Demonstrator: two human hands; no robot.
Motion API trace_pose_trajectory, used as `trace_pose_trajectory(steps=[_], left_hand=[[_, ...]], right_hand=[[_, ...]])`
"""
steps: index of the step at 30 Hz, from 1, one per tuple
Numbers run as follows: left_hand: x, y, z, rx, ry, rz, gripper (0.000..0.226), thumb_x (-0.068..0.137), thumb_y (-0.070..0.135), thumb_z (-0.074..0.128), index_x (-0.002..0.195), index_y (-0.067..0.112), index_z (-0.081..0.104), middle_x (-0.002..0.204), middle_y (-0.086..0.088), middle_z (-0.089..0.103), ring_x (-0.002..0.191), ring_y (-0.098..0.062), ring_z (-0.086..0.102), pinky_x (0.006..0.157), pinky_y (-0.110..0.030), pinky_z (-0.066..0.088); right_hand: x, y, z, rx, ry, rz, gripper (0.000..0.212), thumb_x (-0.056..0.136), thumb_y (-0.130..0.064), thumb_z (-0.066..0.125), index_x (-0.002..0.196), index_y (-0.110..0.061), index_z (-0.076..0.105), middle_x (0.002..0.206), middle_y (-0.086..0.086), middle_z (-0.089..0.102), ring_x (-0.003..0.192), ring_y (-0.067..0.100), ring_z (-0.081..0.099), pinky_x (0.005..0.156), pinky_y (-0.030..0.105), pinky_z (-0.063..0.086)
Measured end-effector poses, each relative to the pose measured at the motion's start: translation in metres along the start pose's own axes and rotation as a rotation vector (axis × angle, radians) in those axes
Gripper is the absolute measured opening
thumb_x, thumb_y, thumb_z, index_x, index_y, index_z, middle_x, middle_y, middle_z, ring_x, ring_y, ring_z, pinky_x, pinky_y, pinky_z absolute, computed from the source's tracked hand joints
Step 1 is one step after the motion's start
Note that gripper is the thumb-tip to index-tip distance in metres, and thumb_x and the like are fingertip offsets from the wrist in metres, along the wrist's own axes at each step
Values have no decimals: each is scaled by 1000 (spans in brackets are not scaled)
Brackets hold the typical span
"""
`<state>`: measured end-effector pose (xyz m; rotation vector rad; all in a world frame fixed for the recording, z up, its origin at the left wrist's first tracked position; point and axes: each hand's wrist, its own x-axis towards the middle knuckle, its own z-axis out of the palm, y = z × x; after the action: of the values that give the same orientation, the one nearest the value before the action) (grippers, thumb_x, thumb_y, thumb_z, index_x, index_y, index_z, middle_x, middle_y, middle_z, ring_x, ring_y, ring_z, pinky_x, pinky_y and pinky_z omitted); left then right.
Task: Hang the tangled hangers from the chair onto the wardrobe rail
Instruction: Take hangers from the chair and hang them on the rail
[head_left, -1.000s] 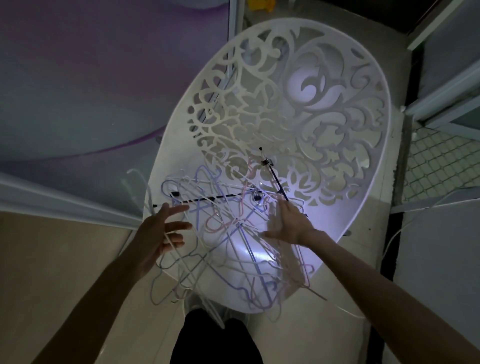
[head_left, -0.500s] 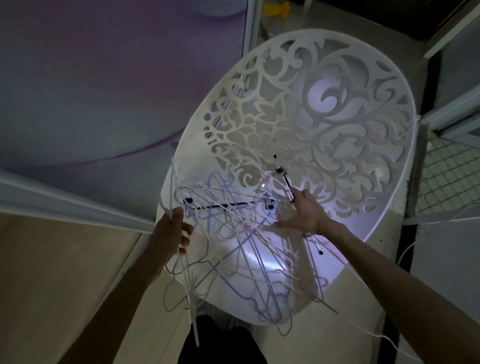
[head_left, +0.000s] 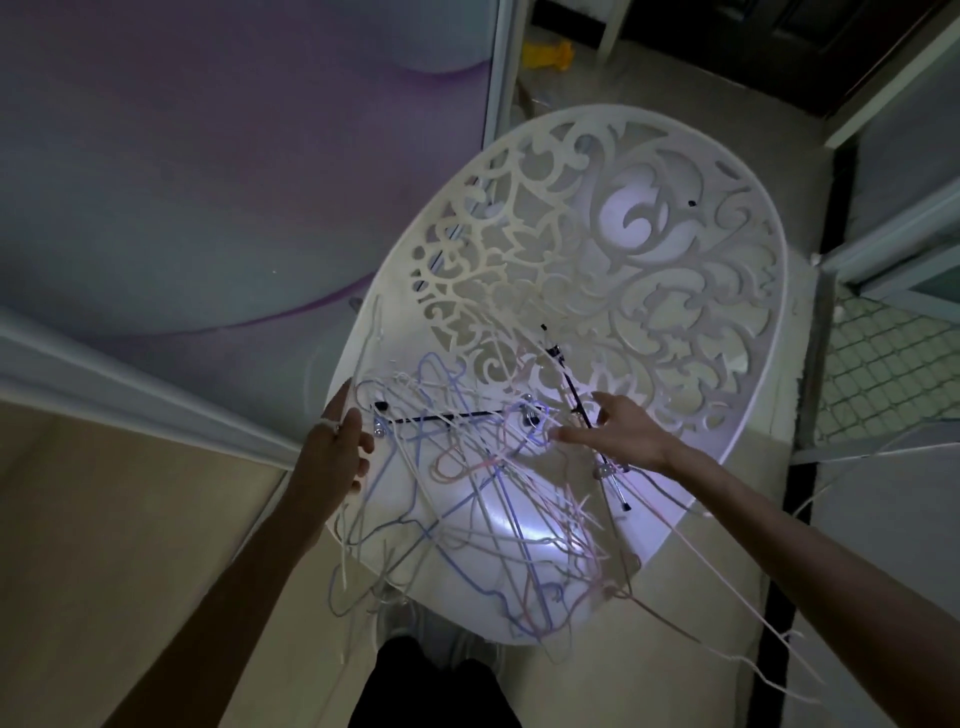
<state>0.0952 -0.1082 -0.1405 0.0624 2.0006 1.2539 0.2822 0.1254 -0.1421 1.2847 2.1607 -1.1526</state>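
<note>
Head view looked down, in dim light, on a white chair with a cut-out scrollwork back. At the left, the left hand sat at the near-left edge of the seat, its fingers curled about the white wires at the edge of the tangled hangers; it seemed to grasp one or two of them, though exactly which strands could not be told in the gloom. The heap itself, thin white, blue and pink wire hangers knotted together, lay across the seat and spilled over its front rim toward the floor. Two black clip bars crossed the pile, one lying flat, the other slanting up toward the chair back. Further right, the right hand reached in with fingers spread and straight, tips touching the wires near the slanted bar, gripping nothing. At the far right a few loose white wires trailed over the floor.

No wardrobe rail showed anywhere, and every hanger in view appeared to be still on the chair or dangling from it. By that reckoning the job was barely begun: the whole tangle still had to be lifted, separated and hung.
</note>
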Motion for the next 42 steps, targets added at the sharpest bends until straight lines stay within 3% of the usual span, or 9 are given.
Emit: trace_pose_trajectory(steps=[5, 9, 13, 16, 21, 23, 30, 33, 42], left_hand=[[-35, 33, -33, -116, -1, 25, 35, 101, 16, 35, 134, 19, 45, 64, -2, 39, 28, 1, 33, 34, -8, 22], [-86, 56, -68, -279, 70, -25, 18, 96, 13, 48, 108, 11, 62, 59, 4, 46, 30, 2, 38, 35, -10, 28], [-151, 65, -107, -429, 79, -78, 20, 95, 11, 49, 76, 15, 54, 69, 0, 47, 39, 3, 46, 41, -9, 34], [-203, 59, -146, -463, 103, -83, 12, 96, 12, 47, 89, 15, 56, 79, 3, 61, 68, -5, 58, 65, -17, 40], [-294, 28, -227, -592, 85, -38, 14, 95, 11, 43, 93, 14, 57, 67, 12, 73, 86, -13, 61, 80, -26, 42], [-328, 11, -263, -643, 100, -32, 13, 95, 11, 43, 93, 13, 57, 72, 7, 75, 90, -16, 62, 83, -30, 44], [-424, -26, -354, -693, 208, 22, 13, 95, 11, 45, 95, 10, 58, 89, 1, 74, 67, -8, 72, 67, -30, 50], [-457, -22, -384, -688, 273, 89, 15, 95, 12, 45, 93, 11, 59, 73, 8, 74, 63, -5, 71, 64, -26, 53], [-511, 21, -481, -742, 404, 273, 12, 95, 9, 45, 92, 10, 57, 71, 5, 75, 62, -8, 72, 63, -25, 57]], right_hand=[[-51, -22, -7, 65, -179, -8, 93, 71, -60, 68, 142, -12, 33, 99, 8, 55, 85, 18, 51, 83, 33, 44], [-101, -60, -18, 58, -314, -54, 91, 75, -69, 57, 143, -12, 35, 132, 9, 48, 106, 20, 56, 94, 33, 46], [-161, -100, -20, 8, -454, -66, 110, 43, -90, 49, 130, -23, 44, 120, 3, 56, 105, 21, 60, 92, 31, 50], [-204, -125, -11, 17, -510, -105, 108, 36, -95, 49, 119, -25, 48, 117, 4, 59, 104, 17, 62, 91, 29, 50], [-275, -176, 29, -33, -542, -161, 111, 37, -94, 51, 119, -19, 50, 117, 4, 61, 103, 16, 62, 78, 21, 50], [-304, -200, 53, -34, -532, -169, 99, 54, -86, 49, 122, -14, 51, 116, 7, 63, 104, 19, 63, 81, 24, 51], [-396, -274, 130, 57, -522, -282, 78, 73, -77, 46, 115, -13, 58, 111, 9, 66, 108, 25, 62, 105, 40, 43], [-431, -308, 150, 102, -560, -330, 87, 72, -74, 41, 125, -6, 50, 116, 13, 64, 105, 23, 64, 96, 35, 48], [-492, -455, 177, 94, -577, -548, 85, 80, -73, 38, 122, -1, 52, 112, 15, 64, 97, 24, 65, 94, 36, 49]])
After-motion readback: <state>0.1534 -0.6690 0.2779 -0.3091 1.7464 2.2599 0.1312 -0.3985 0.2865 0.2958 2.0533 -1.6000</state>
